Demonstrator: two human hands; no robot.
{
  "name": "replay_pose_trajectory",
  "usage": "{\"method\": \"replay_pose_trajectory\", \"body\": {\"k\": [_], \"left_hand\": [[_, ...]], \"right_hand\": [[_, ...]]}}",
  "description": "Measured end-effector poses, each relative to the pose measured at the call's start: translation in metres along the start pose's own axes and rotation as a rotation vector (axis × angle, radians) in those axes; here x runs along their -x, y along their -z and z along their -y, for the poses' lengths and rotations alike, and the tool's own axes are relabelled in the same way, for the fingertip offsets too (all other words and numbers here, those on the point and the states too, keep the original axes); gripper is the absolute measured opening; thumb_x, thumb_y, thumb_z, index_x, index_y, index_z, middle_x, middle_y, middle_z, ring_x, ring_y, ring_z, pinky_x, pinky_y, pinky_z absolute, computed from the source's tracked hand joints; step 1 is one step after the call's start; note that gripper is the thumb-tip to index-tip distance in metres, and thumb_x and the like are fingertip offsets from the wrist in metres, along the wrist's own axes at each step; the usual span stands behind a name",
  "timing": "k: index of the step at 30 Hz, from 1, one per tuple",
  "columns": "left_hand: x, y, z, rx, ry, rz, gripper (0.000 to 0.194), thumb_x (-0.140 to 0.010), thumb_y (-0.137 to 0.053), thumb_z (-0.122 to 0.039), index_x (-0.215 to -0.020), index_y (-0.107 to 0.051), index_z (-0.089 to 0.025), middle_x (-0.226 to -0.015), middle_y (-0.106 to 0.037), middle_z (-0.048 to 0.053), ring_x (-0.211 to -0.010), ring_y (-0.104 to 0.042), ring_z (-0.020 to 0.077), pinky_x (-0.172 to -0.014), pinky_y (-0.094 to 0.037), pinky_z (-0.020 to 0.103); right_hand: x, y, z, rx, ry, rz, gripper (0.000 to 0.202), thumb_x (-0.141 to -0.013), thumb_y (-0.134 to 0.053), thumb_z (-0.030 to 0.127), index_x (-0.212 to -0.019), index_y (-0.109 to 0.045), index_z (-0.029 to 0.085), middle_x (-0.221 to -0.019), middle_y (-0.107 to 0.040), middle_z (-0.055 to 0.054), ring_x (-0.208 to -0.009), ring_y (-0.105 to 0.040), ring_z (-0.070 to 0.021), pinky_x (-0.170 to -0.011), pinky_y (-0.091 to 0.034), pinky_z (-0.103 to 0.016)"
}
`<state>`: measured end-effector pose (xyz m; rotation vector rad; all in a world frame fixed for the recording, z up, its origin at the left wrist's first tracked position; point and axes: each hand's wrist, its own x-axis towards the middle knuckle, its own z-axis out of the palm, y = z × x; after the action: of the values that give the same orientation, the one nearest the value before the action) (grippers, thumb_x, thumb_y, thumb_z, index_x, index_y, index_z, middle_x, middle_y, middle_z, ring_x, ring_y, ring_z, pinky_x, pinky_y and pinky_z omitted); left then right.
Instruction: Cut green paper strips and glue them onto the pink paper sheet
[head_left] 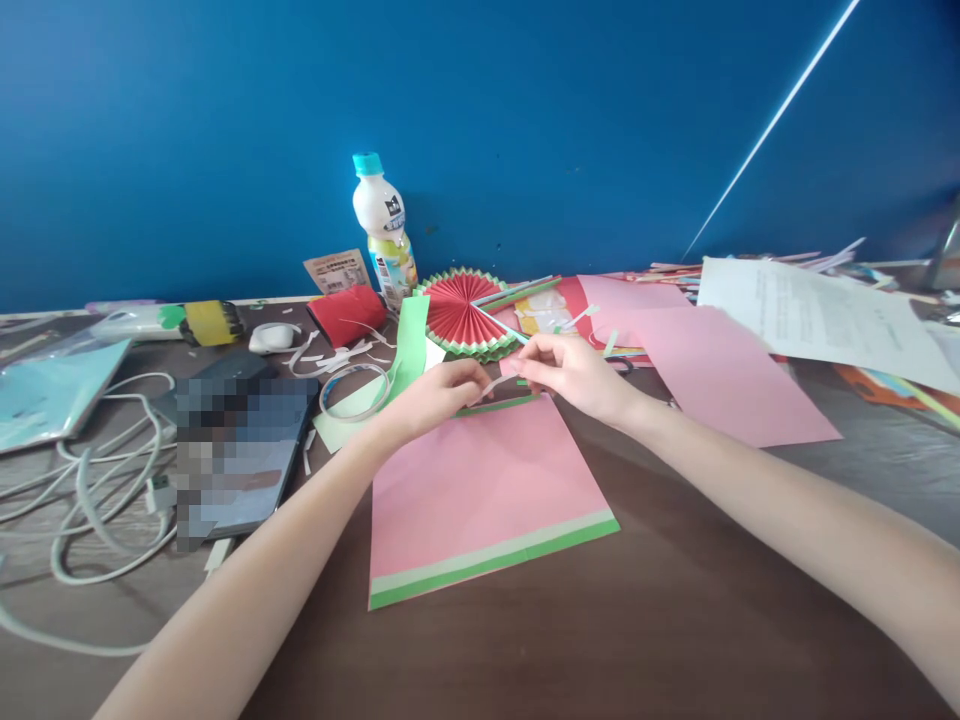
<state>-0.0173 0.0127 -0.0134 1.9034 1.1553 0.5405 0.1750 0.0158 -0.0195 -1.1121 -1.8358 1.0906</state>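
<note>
A thin pale strip [499, 383] stretches between my hands, just above the far edge of a pink sheet of paper [480, 470]. My left hand [442, 392] is closed in a pinch at the strip's left end. The right end is pinched between the fingers of my right hand [574, 372]. Pale green and darker green bands run along the sheet's near edge, and a dark green band shows at its far edge, partly hidden by my hands. Behind my hands lies a round pleated red paper fan [457, 310] with a green rim.
A drink bottle [386, 230] stands against the blue wall. Left are a roll of tape [355, 392], a phone [259, 455], white cables [82, 500] and a red cup-like object [346, 315]. More pink paper [735, 375] and a printed sheet [817, 315] lie right.
</note>
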Motion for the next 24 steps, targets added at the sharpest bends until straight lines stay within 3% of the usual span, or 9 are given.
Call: {"method": "replay_pose_trajectory", "body": {"k": [5,13,24], "left_hand": [[-0.001,0.004,0.006,0.038,0.042,0.029,0.017,-0.071,-0.052,-0.027,-0.082,-0.059,-0.016,-0.078,-0.061,0.001,-0.072,-0.054,0.0136,-0.064,-0.04,0.025],[-0.004,0.005,0.011,0.069,0.028,0.001,0.016,-0.072,-0.057,-0.028,-0.082,-0.057,-0.016,-0.077,-0.062,0.002,-0.071,-0.056,0.0134,-0.063,-0.042,0.025],[-0.007,0.004,0.013,-0.085,0.036,0.014,0.014,-0.071,-0.057,-0.03,-0.071,-0.06,-0.016,-0.067,-0.06,-0.001,-0.063,-0.051,0.0112,-0.061,-0.039,0.023]], "right_hand": [[0.01,-0.011,-0.012,-0.046,-0.018,-0.101,0.023,-0.079,-0.054,0.039,-0.071,-0.049,0.018,-0.061,-0.053,0.002,-0.055,-0.05,-0.0111,-0.054,-0.037,-0.026],[0.013,-0.017,-0.022,0.015,0.049,-0.249,0.025,-0.08,-0.052,0.04,-0.067,-0.045,0.019,-0.063,-0.049,0.002,-0.06,-0.046,-0.0118,-0.058,-0.035,-0.026],[0.01,-0.021,-0.03,0.166,0.064,-0.269,0.021,-0.077,-0.054,0.028,-0.061,-0.044,0.019,-0.061,-0.049,0.002,-0.061,-0.044,-0.0125,-0.06,-0.032,-0.027]]}}
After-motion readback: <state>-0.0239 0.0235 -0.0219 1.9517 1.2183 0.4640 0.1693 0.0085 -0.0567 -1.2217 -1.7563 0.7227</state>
